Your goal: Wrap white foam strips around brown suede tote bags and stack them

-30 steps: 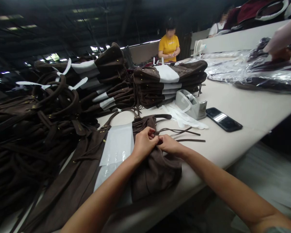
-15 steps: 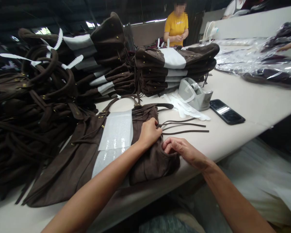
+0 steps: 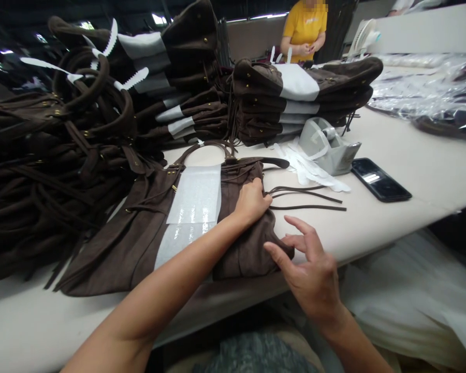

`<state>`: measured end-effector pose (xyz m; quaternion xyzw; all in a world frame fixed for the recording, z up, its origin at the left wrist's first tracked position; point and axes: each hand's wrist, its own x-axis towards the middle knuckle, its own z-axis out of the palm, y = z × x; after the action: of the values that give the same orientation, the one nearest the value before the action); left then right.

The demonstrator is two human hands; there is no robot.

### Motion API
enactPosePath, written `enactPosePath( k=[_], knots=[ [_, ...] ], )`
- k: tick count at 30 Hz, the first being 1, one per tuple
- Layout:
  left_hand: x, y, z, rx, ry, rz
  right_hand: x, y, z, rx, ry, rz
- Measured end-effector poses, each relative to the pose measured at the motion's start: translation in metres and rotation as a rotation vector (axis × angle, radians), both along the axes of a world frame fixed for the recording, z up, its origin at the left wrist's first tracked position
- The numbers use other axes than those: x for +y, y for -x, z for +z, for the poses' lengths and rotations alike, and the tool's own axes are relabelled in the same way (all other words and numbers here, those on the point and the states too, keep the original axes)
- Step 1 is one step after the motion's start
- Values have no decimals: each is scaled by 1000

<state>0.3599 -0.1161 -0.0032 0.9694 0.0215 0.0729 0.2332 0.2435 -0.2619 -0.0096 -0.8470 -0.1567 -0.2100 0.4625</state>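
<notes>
A dark brown handbag lies flat in front of me, a white wrap around its middle and its handles pointing away. My left hand is closed on the bag's right side, near the base of several thin brown cords that trail onto the table. At the bag's near right corner, my right hand is open, thumb and fingers spread around the corner. The thumb tip is against the fabric; whether the other fingers touch it I cannot tell.
Stacks of wrapped brown bags stand behind, with more bags heaped at left. A grey tape dispenser, white toothed strips and a black phone lie to the right. A person in yellow stands farther back.
My right hand has come out of the fold at the bag's right end and spread its fingers. That opening is now flattened. My left hand keeps its hold; the view has shifted.
</notes>
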Motion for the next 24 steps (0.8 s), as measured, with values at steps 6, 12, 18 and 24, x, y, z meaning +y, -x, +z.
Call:
enactPosePath(
  k=[6,12,18,24],
  knots=[
    [0,0,-5,-1,-29,-2,4,7,-17,-204,3,-124],
    [-7,3,-4,21,-71,-26,-10,28,-40,-48,-75,-146],
    [-11,8,-2,80,-95,-91,-30,14,-9,-289,152,-10],
    [-8,6,-2,145,-79,-125,-26,-21,9,-417,257,234]
  ],
)
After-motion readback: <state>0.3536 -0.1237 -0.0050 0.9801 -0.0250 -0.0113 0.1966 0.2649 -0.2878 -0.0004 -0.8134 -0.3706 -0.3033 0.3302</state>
